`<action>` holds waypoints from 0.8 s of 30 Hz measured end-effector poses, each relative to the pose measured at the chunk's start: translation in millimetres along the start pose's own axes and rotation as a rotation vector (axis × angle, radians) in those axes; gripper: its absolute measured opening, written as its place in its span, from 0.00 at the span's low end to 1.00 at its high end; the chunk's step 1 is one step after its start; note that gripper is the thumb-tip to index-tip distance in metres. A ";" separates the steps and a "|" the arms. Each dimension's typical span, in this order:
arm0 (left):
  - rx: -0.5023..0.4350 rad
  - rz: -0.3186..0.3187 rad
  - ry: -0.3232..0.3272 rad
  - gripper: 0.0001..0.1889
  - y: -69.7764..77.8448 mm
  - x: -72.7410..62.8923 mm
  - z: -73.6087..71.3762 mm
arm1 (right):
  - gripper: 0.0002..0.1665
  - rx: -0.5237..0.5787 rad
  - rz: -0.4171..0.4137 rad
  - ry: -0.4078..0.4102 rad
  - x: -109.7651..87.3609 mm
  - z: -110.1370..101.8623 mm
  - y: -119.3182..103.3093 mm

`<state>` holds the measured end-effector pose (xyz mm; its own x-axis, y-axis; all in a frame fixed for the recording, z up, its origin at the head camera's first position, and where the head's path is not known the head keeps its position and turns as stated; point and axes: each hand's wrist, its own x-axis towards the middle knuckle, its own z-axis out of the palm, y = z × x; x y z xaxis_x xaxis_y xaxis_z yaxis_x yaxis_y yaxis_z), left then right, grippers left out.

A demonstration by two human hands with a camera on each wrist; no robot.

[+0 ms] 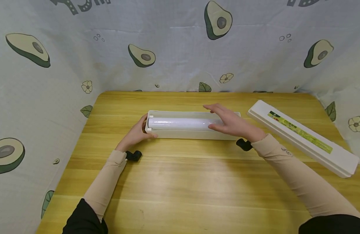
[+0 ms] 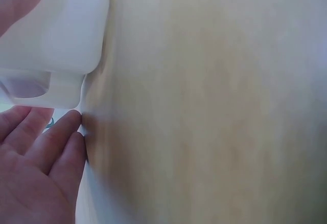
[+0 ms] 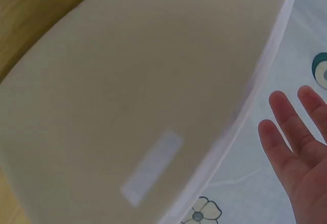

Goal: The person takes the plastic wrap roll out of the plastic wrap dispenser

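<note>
A long white plastic box lies lengthwise across the wooden table. In its trough rests a white, shiny roll of film. At the box's left end my left hand grips it, thumb along the front side and fingers around the end; the left wrist view shows those fingers against the end wall. Above the box's right end hovers my right hand, fingers spread and holding nothing, hiding that end of the roll. In the right wrist view its fingers stand apart beyond the box's wall.
A long white lid with a green and yellow label lies slantwise on the table at the right. Behind the table and along its sides hangs a pale cloth printed with avocados. A small black device sits at each wrist.
</note>
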<state>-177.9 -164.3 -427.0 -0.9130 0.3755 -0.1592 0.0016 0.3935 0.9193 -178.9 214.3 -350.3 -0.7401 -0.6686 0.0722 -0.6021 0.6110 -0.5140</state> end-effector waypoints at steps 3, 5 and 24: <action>-0.001 -0.004 0.001 0.55 0.1 -0.3 0.1 | 0.40 0.010 0.020 -0.050 7.3 8.9 1.4; 0.002 -0.007 0.002 0.55 0.1 -0.2 0.1 | 0.39 0.016 0.025 -0.074 11.8 13.6 1.9; 0.029 0.006 0.005 0.56 -1.1 -0.5 -0.5 | 0.31 0.023 0.041 -0.137 30.1 29.0 10.2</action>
<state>-177.6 -165.4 -427.8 -0.9149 0.3742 -0.1515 0.0192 0.4153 0.9095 -198.6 188.2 -378.1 -0.7150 -0.6960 -0.0658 -0.5643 0.6301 -0.5335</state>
